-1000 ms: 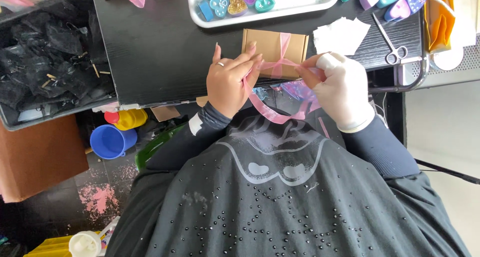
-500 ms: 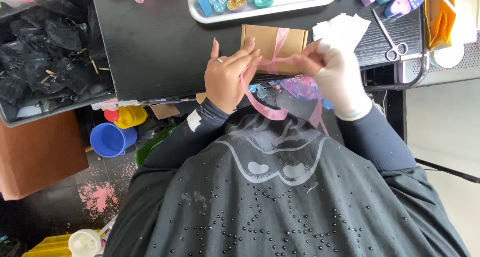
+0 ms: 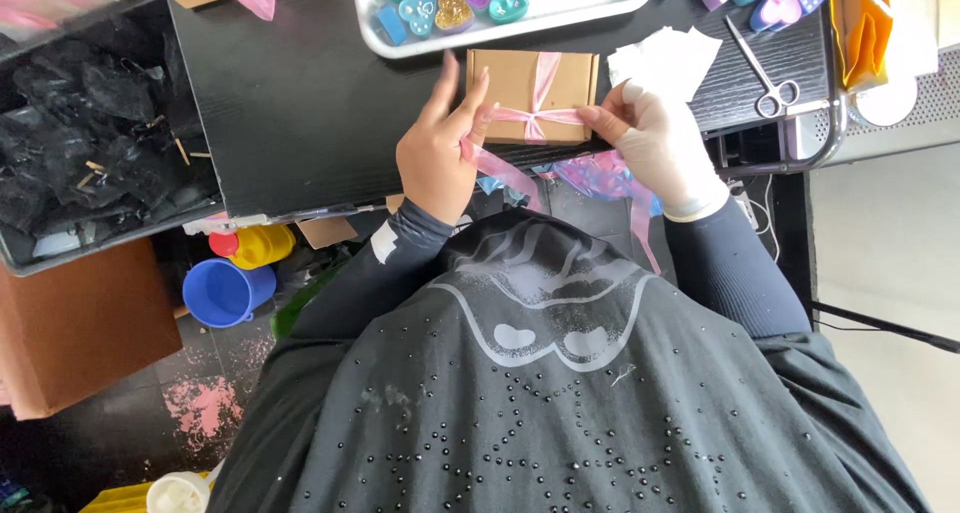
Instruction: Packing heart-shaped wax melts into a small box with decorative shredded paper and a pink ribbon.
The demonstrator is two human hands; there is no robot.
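Ribbon, pink and sheer, crosses a small brown box at the near edge of a black table, knotted at the middle of the box's front. The left hand pinches the ribbon's left end between thumb and forefinger, its other fingers stretched up against the box's left side. The right hand, in a pale glove, has its fingertips closed on the ribbon's right end, just beside the box's right edge. Loose ribbon tails hang off the table edge between the two wrists.

Beyond the box lies a metal tray with heart-shaped pieces in teal, purple and gold. To the right of the box sit white paper squares, then scissors. On the left, a dark bin holds black crinkled filling. Below the table, on the floor, stand a blue cup and a yellow one.
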